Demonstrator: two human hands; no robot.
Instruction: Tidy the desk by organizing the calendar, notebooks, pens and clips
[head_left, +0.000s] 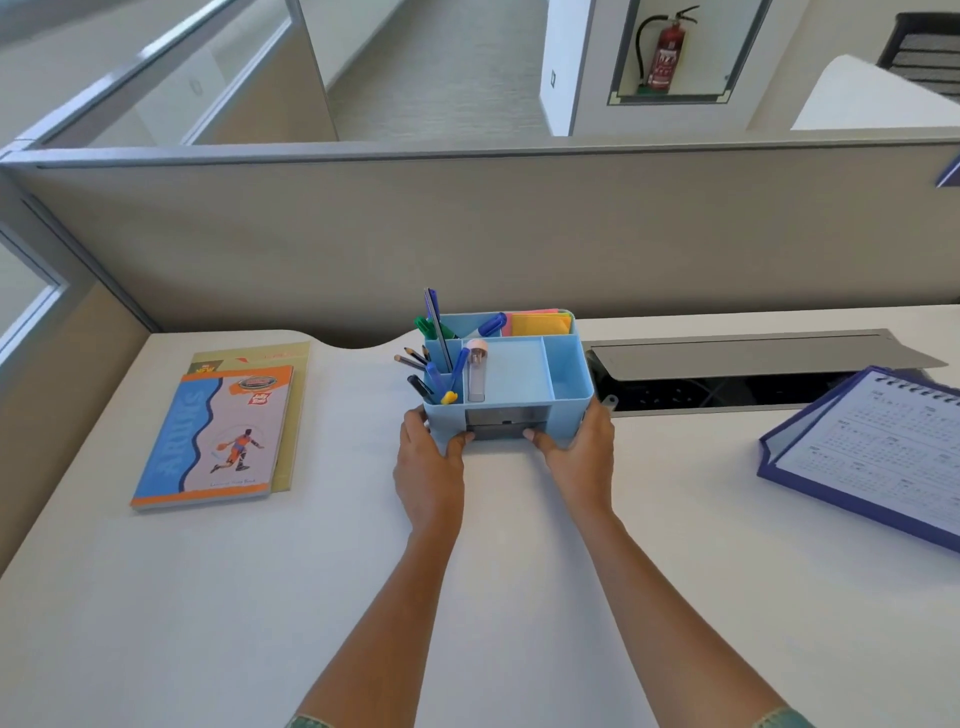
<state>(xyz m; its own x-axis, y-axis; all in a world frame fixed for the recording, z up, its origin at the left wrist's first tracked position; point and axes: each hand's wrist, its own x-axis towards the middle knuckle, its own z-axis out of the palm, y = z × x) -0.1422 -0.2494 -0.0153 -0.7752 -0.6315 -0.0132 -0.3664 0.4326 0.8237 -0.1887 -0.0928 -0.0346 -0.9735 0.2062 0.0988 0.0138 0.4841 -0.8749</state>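
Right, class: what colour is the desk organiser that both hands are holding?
Light blue. The organiser shows best in the head view, the only one.

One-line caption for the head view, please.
The left hand and right hand grip a blue desk organizer holding pens; notebooks lie left, calendar right.

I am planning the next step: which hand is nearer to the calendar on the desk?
Right. The right hand grips the blue organizer at its right side, and the calendar lies farther to the right. The left hand grips the organizer's left side, farther from the calendar.
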